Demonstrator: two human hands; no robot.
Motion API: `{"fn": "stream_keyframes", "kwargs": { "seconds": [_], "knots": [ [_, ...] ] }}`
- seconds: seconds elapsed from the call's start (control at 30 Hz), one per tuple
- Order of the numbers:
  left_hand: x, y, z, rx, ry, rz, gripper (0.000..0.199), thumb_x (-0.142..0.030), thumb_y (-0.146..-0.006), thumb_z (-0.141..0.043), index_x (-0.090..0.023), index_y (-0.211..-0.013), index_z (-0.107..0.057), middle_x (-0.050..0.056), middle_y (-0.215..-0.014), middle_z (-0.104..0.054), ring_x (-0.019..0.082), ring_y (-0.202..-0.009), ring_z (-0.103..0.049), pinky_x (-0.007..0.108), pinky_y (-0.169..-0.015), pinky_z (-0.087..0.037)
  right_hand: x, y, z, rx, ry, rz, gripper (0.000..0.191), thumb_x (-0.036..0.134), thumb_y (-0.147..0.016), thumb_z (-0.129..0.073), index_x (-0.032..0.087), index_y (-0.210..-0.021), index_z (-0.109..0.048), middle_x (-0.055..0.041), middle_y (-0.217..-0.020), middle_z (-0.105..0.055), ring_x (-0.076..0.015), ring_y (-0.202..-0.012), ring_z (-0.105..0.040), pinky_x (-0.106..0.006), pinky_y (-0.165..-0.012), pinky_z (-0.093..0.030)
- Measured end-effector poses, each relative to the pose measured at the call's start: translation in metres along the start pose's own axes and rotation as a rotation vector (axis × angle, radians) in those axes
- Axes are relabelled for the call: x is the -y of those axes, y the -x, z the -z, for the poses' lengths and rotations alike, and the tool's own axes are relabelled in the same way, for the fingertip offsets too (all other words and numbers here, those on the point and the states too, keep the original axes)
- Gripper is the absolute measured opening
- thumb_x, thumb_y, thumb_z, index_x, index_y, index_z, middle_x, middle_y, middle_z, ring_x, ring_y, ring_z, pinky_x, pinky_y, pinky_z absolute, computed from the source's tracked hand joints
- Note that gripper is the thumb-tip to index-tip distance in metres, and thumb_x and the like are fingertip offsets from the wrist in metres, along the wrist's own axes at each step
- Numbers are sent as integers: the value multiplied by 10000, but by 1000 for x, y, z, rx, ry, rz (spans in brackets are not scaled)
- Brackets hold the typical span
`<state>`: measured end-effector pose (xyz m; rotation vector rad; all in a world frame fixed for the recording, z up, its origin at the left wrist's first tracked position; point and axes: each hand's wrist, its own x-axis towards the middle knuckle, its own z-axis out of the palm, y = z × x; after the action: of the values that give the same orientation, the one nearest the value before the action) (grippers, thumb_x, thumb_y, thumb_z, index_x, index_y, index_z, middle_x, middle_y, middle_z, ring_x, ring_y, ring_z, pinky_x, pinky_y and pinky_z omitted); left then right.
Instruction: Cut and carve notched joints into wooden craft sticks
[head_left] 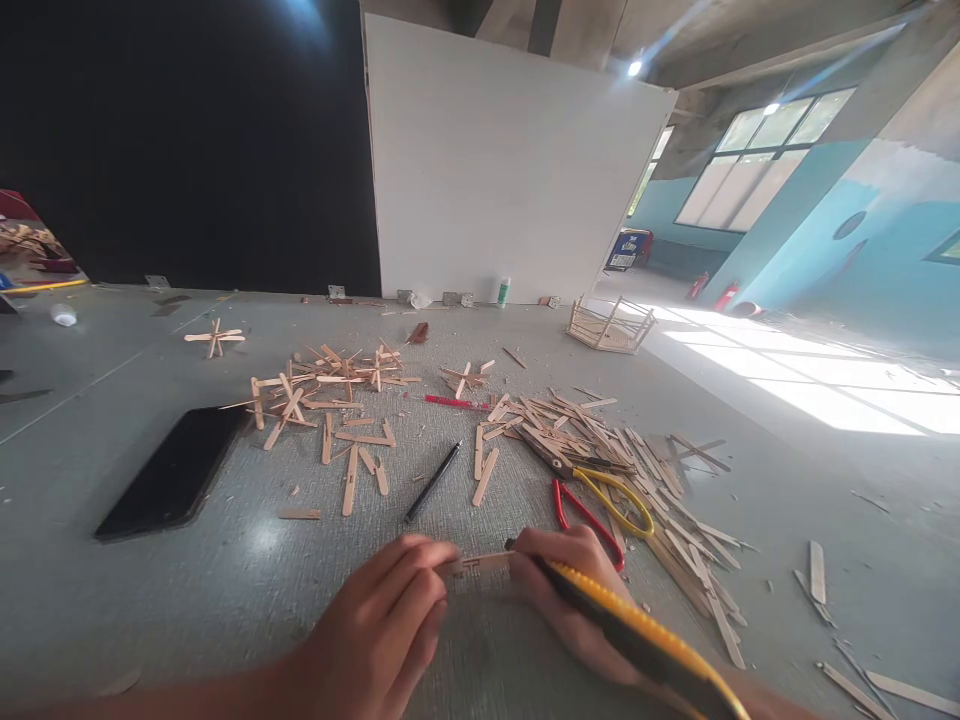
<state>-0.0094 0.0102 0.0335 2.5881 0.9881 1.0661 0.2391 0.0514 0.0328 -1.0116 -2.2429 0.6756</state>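
Observation:
My left hand [386,615] pinches one end of a wooden craft stick [486,563], which has small notches or marks near its middle. The stick's other end meets the fingers of my right hand [559,575]. That hand is closed around a yellow and black utility knife [637,630], its rear end pointing down to the right; the blade is hidden. Beyond the hands lies a black pen [433,482]. Scissors [592,490] with one red and one yellow handle rest on a heap of craft sticks [574,425], just past my right hand.
A black phone [176,470] lies at left. Behind it are crossed stick pieces [289,405] and a small standing stick assembly [216,338]. A red pen [456,402] lies mid-table. At the back stand a small bottle [502,291] and a stick frame [611,325], near a white panel [510,160].

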Motion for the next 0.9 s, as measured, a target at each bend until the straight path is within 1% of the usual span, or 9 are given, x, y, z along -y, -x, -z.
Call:
{"fn": "stream_keyframes", "kwargs": {
  "seconds": [0.1,0.17,0.23,0.33,0.5,0.63,0.73,0.83,0.9],
  "knots": [
    [0,-1,3,25,-10,-13,236,-41,-1007,-400,-149,-1094,-591,103,-1162,-663,195,-1128,-613,321,-1018,-529,-1,0,3,-81,43,-168,442,439,-1037,-445,216,-669,-549,21,-592,-511,-135,-593,-478,-254,-584,-395],
    [0,0,4,24,1,-7,230,-31,-998,-413,-148,-1075,-596,109,-1181,-655,195,-1117,-605,319,-1000,-535,-3,0,3,-83,30,-217,454,488,-1029,-452,213,-696,-592,13,-619,-540,-147,-625,-502,-266,-614,-414],
    [0,1,3,11,17,-1,228,-19,-989,-422,-155,-1069,-587,101,-1173,-655,189,-1097,-605,311,-979,-540,-4,0,3,-61,-12,-243,458,502,-1026,-448,210,-707,-597,22,-610,-512,-143,-609,-478,-268,-592,-386],
    [0,1,0,-22,38,10,249,4,-975,-409,-169,-1072,-559,86,-1148,-661,176,-1053,-620,292,-951,-546,-4,-1,2,-11,-106,-257,464,498,-1026,-446,210,-679,-553,48,-569,-426,-121,-544,-400,-267,-541,-322],
    [2,1,-5,-32,50,18,299,-37,-994,-418,-182,-1234,-523,76,-1144,-677,189,-1065,-643,301,-945,-552,-5,0,1,-14,-168,-273,464,529,-1024,-452,213,-697,-544,43,-577,-442,-121,-542,-400,-261,-521,-316],
    [7,5,-6,52,38,10,436,8,-984,-380,-188,-1349,-513,64,-1141,-682,193,-995,-650,318,-892,-566,-8,3,0,65,-241,-251,472,529,-1037,-433,212,-701,-533,49,-561,-433,-112,-520,-401,-250,-502,-314],
    [9,7,-7,99,20,19,463,43,-954,-351,-185,-1297,-563,67,-1133,-672,199,-939,-639,343,-861,-576,-8,2,1,68,-206,-208,447,502,-1033,-463,207,-707,-542,47,-596,-448,-115,-577,-435,-252,-560,-346],
    [11,7,-9,100,25,18,444,63,-913,-347,-179,-1182,-604,74,-1096,-664,212,-910,-629,357,-817,-586,-6,0,0,46,-148,-198,410,470,-1029,-484,207,-723,-555,45,-634,-486,-121,-628,-466,-268,-638,-376],
    [11,5,-11,95,11,16,438,69,-900,-356,-173,-1166,-605,79,-1088,-659,220,-912,-626,368,-815,-591,-5,0,0,43,-118,-207,390,455,-1028,-489,209,-736,-566,45,-639,-513,-125,-636,-480,-279,-668,-386]
  ]
}}
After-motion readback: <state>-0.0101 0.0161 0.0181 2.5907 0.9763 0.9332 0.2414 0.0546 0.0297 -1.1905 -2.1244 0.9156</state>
